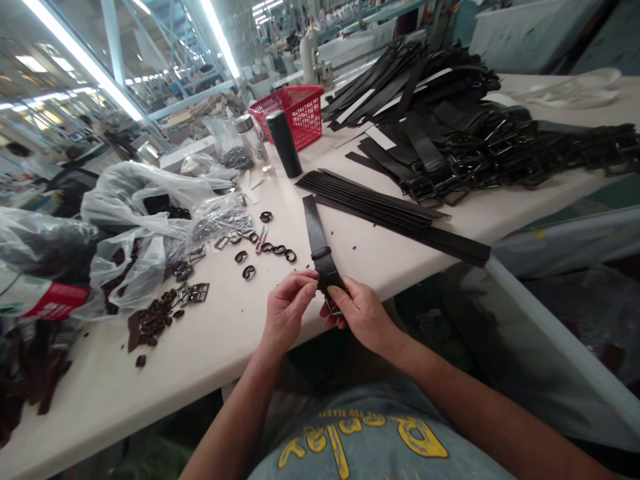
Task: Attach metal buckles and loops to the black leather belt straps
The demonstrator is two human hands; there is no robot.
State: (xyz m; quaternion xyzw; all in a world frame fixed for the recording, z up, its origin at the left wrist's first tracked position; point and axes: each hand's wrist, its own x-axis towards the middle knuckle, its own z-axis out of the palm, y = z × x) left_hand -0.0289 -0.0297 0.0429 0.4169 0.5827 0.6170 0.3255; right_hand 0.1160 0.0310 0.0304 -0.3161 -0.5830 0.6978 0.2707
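A short black strap [316,230] with a loop around it and a metal buckle at its near end lies partly over the table's front edge. My right hand [357,310] is closed on its buckle end, thumb on top and fingers beneath. At the strap's left side my left hand [293,303] pinches with thumb and forefinger; whatever is between those fingertips is too small to make out. Several black loops [249,272] and a small pair of snips [261,240] rest on the table to the left. Beyond the strap lies a row of flat black strips [370,200].
On the white table [215,340], plastic bags [135,187], metal buckles [197,293] and brown loops [157,320] are at the left. A black cylinder [284,143], glass bottle [254,143] and red basket [305,117] stand farther back. Buckled black straps [425,127] are heaped at the right.
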